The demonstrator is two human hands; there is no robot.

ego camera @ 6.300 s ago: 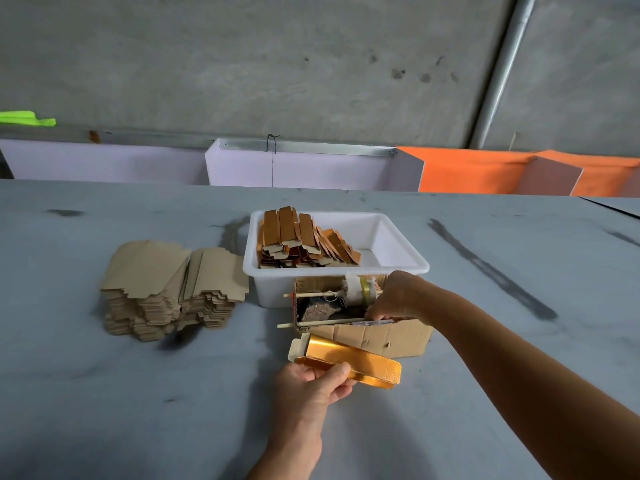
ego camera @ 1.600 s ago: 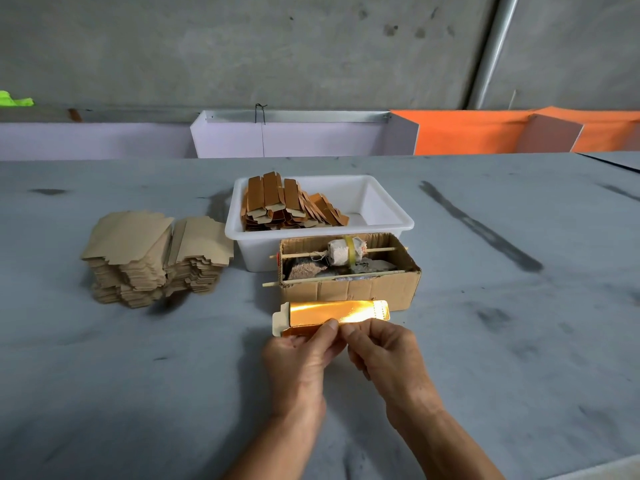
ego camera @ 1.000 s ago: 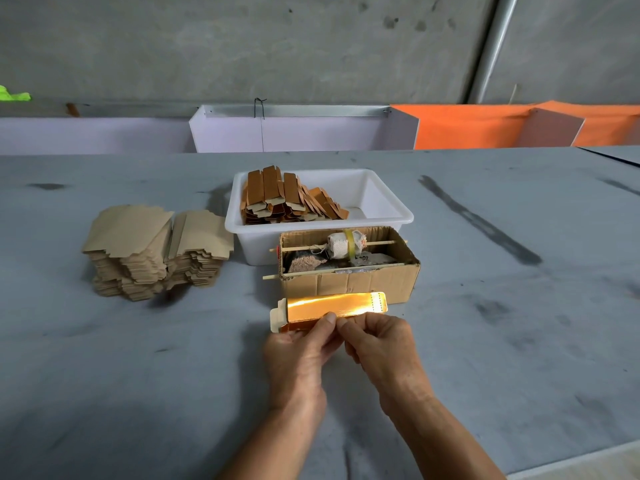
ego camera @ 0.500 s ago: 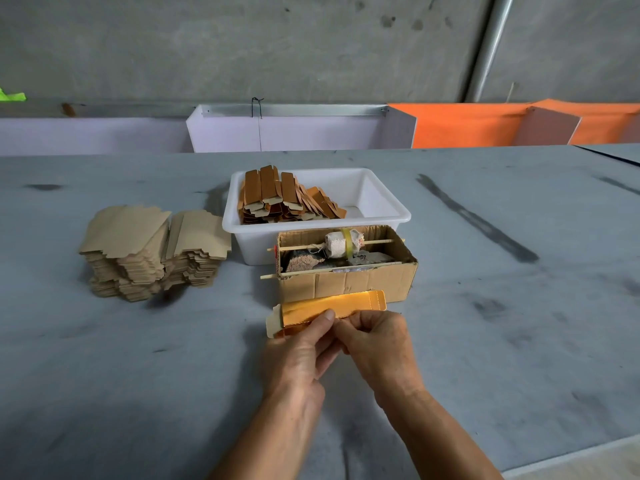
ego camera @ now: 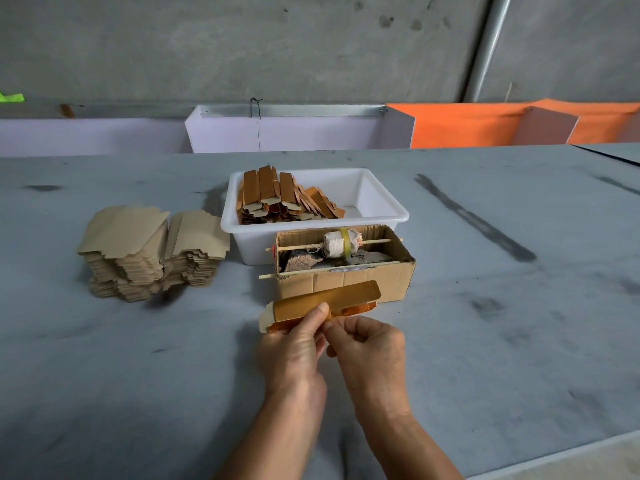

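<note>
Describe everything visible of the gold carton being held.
The gold carton is long, narrow, shiny card, partly folded, one round-cornered flap raised, a pale tab at its left end. Held roughly level before the cardboard box: left hand grips it, thumb on top; right hand pinches its lower edge.

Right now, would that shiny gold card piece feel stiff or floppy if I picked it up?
Probably light: fingertips of the left hand and right hand alone hold the gold card piece. Likely bendy at its creases, since one long flap stands raised. Its glossy face may be slippery.
</note>
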